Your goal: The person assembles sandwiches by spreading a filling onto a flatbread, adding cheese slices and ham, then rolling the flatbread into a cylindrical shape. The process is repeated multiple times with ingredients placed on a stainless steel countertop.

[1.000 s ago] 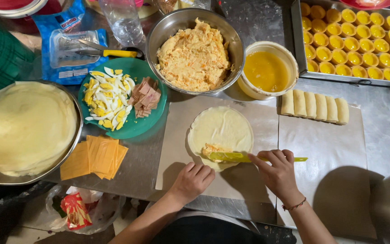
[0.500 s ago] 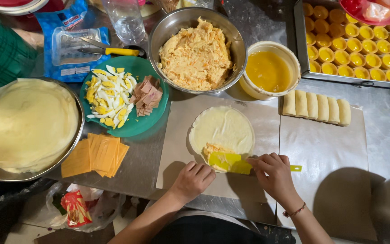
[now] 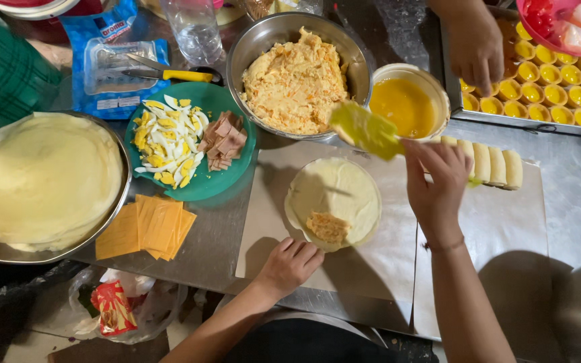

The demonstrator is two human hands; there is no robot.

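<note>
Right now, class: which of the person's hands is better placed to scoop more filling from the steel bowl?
Right. The right hand holds the yellow spatula raised at the rim of the filling bowl. The left hand rests flat on the paper beside the wrapper.

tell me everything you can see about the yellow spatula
The spatula has a broad, flat yellow-green blade that looks like soft plastic or silicone, blurred in the picture. The right hand grips it by the handle, which the fingers mostly hide; a green tip may show past the hand. The blade is lifted, tilted up and to the left, over the near rim of the steel bowl of orange-flecked filling, beside the tub of yellow liquid. Whether filling clings to it cannot be told.
</note>
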